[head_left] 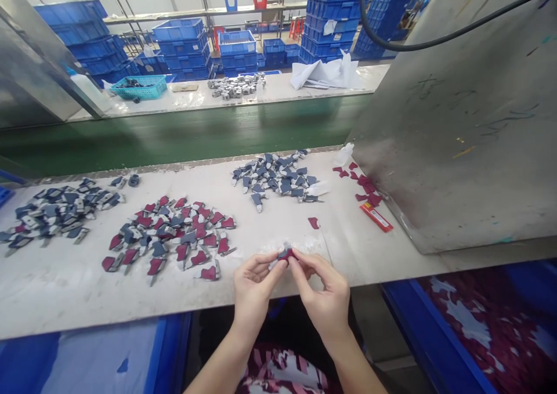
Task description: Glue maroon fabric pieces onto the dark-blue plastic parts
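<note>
My left hand (255, 289) and my right hand (324, 286) meet over the front edge of the table, both pinching one small grey part with a dark red piece (286, 255) on its face. Fingertips cover much of it. A loose dark red piece (314, 223) lies just beyond on the white tabletop. To the left spreads a pile of parts with red and blue-grey faces (174, 231). Straight ahead is a pile of blue-grey and white parts (274, 176). Another pile of blue-grey parts (56, 211) sits at the far left.
Red scraps (369, 188) and a red packet (376, 217) lie beside a metal box (470, 121) on the right. Blue bins (435, 336) stand below the table. Past a green belt (209, 130), a rear bench holds silver parts (238, 85) and a teal basket (139, 87).
</note>
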A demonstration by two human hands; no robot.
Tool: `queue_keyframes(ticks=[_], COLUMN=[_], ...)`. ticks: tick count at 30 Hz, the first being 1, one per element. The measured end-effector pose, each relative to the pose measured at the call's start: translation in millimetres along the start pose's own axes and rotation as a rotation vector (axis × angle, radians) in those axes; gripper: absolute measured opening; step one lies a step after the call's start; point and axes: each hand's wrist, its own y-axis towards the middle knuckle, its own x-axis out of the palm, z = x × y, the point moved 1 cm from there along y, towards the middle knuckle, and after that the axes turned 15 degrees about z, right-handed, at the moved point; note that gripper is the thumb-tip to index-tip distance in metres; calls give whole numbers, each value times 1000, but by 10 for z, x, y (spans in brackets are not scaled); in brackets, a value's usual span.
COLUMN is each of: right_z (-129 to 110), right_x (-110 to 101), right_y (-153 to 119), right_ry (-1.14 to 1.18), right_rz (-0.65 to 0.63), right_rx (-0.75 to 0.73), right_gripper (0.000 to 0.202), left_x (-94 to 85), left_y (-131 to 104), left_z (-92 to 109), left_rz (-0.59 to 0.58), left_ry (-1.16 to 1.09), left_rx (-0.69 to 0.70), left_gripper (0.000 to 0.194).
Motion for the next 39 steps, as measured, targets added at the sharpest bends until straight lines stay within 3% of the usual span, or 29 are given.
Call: queue_keyframes(ticks=[3, 5, 9, 11, 22, 29, 39], right_z=[-22, -15, 36, 47, -12, -27, -34], right_x=[-16, -30, -53, -68, -65, -104, -52], right_y=[-5, 17, 101, 130, 9, 54, 25], right_ry=[-3, 34, 239, 300, 177, 300, 364], right_rz=[87, 115, -146, -241, -145, -238, -150], right_rx=[15, 101, 388, 438, 228, 297, 359], right_gripper=[9, 9, 22, 24, 22, 24, 18], left_x=[-4, -12, -37, -51, -78, -49, -45], left_y=[-30, -46, -70, -81, -147, -201, -247], left_z=[12, 19, 32, 38, 97, 179, 149], left_rz=[-11, -26, -84, -96, -69, -88, -95], left_ry=[1, 10, 14, 17, 40, -3, -63], left_rx=[13, 27, 63, 81, 69, 102, 67], left_gripper=[31, 30, 26, 25, 21, 18, 21])
